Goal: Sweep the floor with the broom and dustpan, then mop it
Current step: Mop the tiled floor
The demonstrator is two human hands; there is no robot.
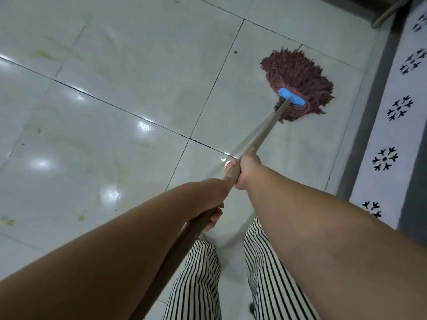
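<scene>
Both hands wrap the mop handle [258, 135]: right hand [246, 168] in front, left hand [213, 204] behind it, each grip curled tight. The mop head [300, 79] lies on the wet tile floor [115, 88], near the patterned wall [392, 135].

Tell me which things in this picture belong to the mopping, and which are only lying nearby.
Belong to the job:
- mop, its head on the floor
- tiled floor, with yellowish stains
- right hand, gripping the handle further down
- left hand, gripping the handle higher up

Just nearby:
- patterned white mat along the right edge
- wooden stick, top right corner
</scene>
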